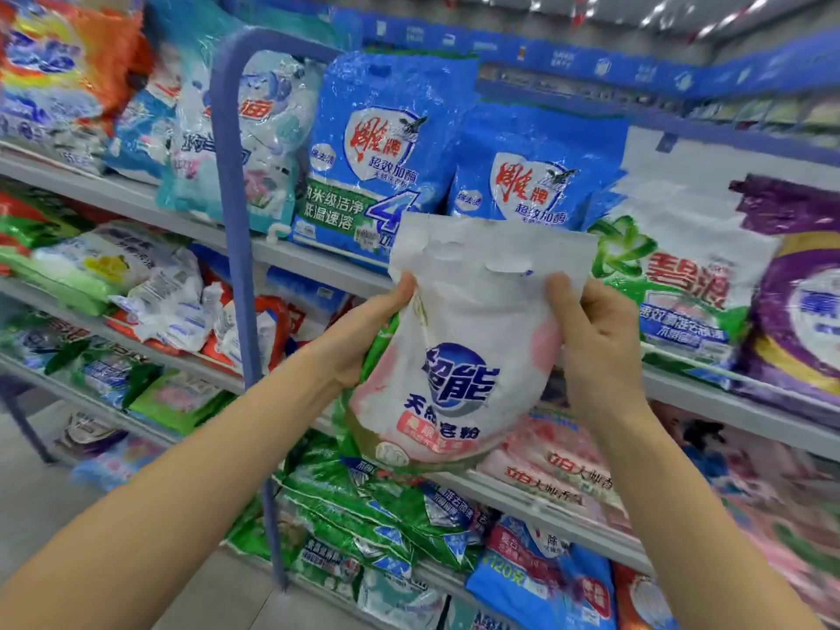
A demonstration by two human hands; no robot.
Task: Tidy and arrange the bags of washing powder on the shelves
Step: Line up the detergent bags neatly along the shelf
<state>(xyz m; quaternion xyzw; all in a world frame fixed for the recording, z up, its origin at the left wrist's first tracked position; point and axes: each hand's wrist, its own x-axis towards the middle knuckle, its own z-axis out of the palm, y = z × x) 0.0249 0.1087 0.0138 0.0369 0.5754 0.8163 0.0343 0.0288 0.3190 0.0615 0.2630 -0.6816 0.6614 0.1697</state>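
White-pink powder bag was held upright; left grip clamped on its left edge, right grip clamped on its right edge. Blue bags stood on shelf just behind grips.

We read 超能 and 天然皂粉 on the white-and-pink plastic bag at centre. 12 o'clock: tall blue plastic bag says 雕牌, 超效加酶, 低温速溶, big 4. The shorter blue plastic bag also says 雕牌. 3 o'clock: white-and-green plastic bag, 碧浪. 5 o'clock: blue plastic pouch, 120克.
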